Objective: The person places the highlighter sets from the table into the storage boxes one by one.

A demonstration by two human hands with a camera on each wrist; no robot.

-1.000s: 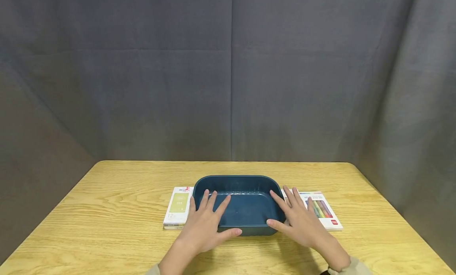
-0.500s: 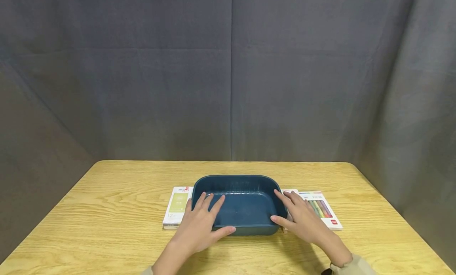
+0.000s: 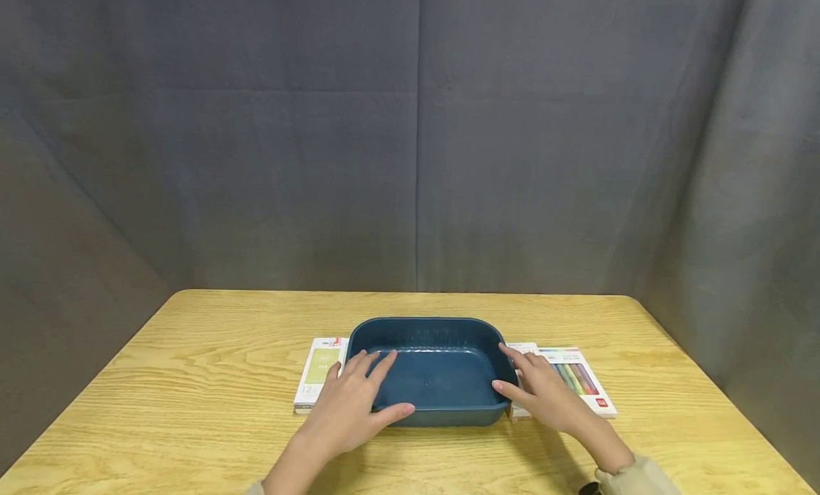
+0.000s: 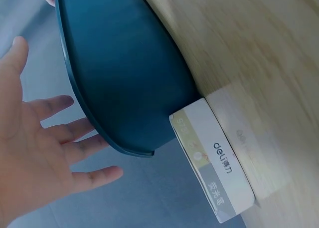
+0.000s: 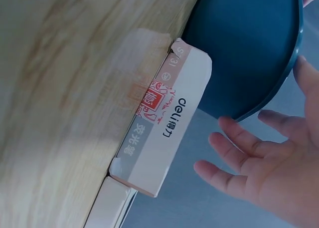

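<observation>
A dark blue plastic bin (image 3: 435, 377) with rounded corners stands upright on the table, its inside bare. My left hand (image 3: 349, 409) spreads over its left front corner, fingers reaching across the rim. In the left wrist view those fingertips are right at the rim. At the right side, my right hand (image 3: 544, 395) has its thumb and forefinger by the rim, the other fingers loosely bent. A white and green deli box (image 3: 322, 367) lies against the bin's left side. Against its right side lies a white deli box (image 5: 169, 118), partly hidden by my right hand in the head view.
Farther right, a flat white box (image 3: 583, 381) with a picture of coloured pens lies beside the other box. The wooden table (image 3: 192, 381) has rounded back corners. Grey curtains (image 3: 410, 139) hang behind it and at both sides.
My hands have moved apart, the left one toward the left and nearer me, the right one slightly right. The right hand's fingers have drawn closer together. The boxes have stayed in place.
</observation>
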